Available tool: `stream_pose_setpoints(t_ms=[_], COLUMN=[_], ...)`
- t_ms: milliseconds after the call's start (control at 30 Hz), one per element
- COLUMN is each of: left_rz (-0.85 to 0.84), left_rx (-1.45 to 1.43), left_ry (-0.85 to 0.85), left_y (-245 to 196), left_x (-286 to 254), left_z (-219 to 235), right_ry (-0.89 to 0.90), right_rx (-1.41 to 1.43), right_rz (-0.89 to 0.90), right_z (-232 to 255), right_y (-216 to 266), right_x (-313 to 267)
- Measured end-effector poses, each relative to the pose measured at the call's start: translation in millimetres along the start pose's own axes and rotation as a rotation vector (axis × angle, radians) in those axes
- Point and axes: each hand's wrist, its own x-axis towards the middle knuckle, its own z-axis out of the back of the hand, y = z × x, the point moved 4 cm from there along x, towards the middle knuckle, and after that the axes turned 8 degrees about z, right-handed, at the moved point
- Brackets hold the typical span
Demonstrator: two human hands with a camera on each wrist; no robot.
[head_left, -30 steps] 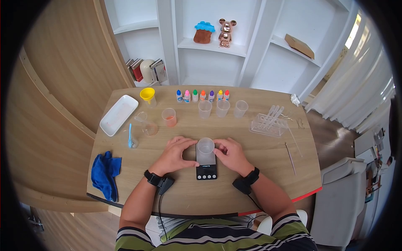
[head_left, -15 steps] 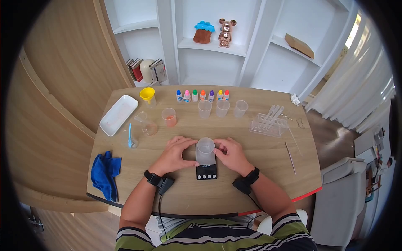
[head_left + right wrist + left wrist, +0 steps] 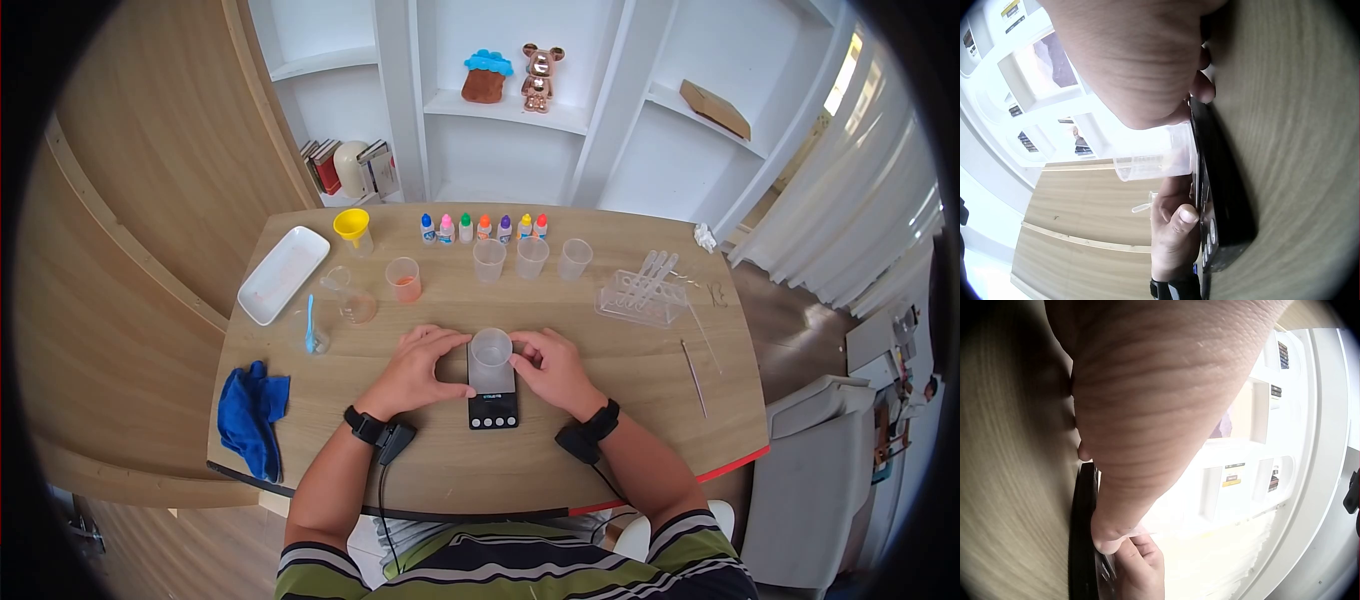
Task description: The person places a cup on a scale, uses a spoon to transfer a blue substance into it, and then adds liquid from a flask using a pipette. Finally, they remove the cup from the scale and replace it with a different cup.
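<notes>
A small black digital scale (image 3: pixel 494 411) lies on the table in front of the person, with a clear plastic cup (image 3: pixel 491 350) upright on its platform. My left hand (image 3: pixel 417 373) grips the scale's left side, thumb near the display and index finger by the far corner. On the opposite side my right hand (image 3: pixel 552 372) holds the scale's edge, its thumb close beside the cup. The right wrist view shows the cup (image 3: pixel 1157 156) on the platform and the left thumb at the scale's rim. Fingers under the palms are partly hidden.
Beyond the scale stand several clear cups (image 3: pixel 489 262) and dropper bottles (image 3: pixel 466 229). To the left are a cup of orange liquid (image 3: pixel 404 281), a flask (image 3: pixel 357 304), a white tray (image 3: pixel 285 275) and a blue cloth (image 3: pixel 250 415). A test-tube rack (image 3: pixel 643 305) is right.
</notes>
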Motion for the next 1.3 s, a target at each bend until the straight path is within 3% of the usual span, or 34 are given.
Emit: stream_pose_setpoints(t_ms=[1300], left_rz=[-0.009], left_rx=[-0.002], left_ry=[-0.001], left_y=[-0.2], left_x=[0.4], left_z=[0.2], right_ry=[-0.003], right_rx=[0.009], right_rz=[0.004], right_z=[-0.2], right_y=[0.5], right_x=[0.7])
